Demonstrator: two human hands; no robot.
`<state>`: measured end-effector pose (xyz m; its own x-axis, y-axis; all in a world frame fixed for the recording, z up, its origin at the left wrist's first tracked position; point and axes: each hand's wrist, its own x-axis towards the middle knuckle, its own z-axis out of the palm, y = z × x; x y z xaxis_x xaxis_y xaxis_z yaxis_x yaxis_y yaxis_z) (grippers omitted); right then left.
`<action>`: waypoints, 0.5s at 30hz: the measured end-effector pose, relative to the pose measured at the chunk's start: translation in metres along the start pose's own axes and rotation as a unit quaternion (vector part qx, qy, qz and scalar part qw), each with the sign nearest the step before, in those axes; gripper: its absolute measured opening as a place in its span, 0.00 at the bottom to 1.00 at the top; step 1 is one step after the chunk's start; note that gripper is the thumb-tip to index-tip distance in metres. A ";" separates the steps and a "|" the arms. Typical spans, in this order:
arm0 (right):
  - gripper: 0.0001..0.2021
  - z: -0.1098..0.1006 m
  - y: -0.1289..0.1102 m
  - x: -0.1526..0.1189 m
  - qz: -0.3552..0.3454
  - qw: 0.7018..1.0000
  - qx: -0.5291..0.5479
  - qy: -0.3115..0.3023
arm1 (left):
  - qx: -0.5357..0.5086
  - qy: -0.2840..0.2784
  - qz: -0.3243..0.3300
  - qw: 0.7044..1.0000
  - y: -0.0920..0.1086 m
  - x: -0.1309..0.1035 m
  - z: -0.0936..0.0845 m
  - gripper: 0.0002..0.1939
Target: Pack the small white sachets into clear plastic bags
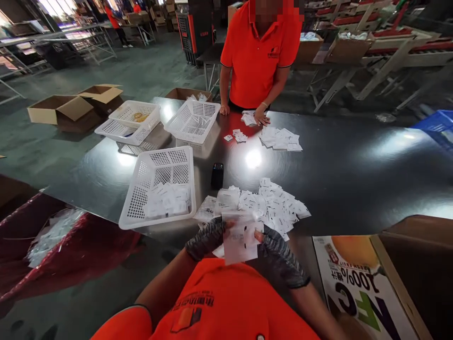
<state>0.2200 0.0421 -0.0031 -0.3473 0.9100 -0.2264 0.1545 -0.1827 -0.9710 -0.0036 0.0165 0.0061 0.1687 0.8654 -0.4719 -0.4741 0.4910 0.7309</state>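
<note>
- Both my hands, two in all, meet in front of my orange shirt [226, 302], each in a grey fingerless glove. My left hand [211, 234] pinches one clear plastic bag [240, 248] by its upper edge, thumb on top.
- My right hand [281, 252] grasps one small white packet [251, 236] at the bag's other side, thumb on top; whether the packet is inside the bag I can't tell.
- My two forearms angle inward from either side, the hands low at the metal table's [339, 170] near edge, thumbs pointing toward each other.
- Just beyond my hands lies one heap of printed white packets [279, 205], too many overlapping to count, with a few larger clear bags [206, 209] at its left.
- Four white perforated baskets sit to the left: one near basket [128, 200] holding packets, one farther basket [169, 125], and two stacked baskets [118, 113].
- One black handheld device [217, 175] lies between the near basket and the heap.
- Across the table stands one co-worker [262, 61], one hand on the tabletop, the other on one of three groups of packets there.
</note>
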 end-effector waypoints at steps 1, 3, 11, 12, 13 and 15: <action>0.19 0.001 -0.006 -0.002 0.010 1.000 0.013 -0.025 | -0.032 -0.025 -0.028 0.999 0.001 0.000 0.003 0.28; 0.20 -0.002 -0.019 -0.004 0.010 0.999 0.013 -0.035 | -0.076 -0.050 -0.058 0.994 0.003 0.000 0.008 0.32; 0.17 -0.023 -0.067 0.007 -0.082 0.991 -0.071 0.081 | -0.081 -0.060 -0.072 0.992 -0.001 0.010 0.018 0.27; 0.17 -0.019 -0.069 0.010 -0.079 0.992 -0.081 0.057 | -0.087 -0.075 -0.076 0.990 -0.001 0.010 0.021 0.28; 0.18 -0.015 -0.070 0.013 -0.074 0.992 -0.087 0.044 | -0.092 -0.091 -0.081 0.988 0.000 0.009 0.025 0.29; 0.19 -0.007 -0.066 0.018 -0.059 0.993 -0.093 0.045 | -0.098 -0.109 -0.098 0.984 0.004 0.006 0.033 0.31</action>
<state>0.2097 0.0734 0.0574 -0.2895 0.9524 -0.0959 0.2884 -0.0088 -0.9575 0.0235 0.0273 0.0226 0.4445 0.7676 -0.4617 -0.5681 0.6400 0.5173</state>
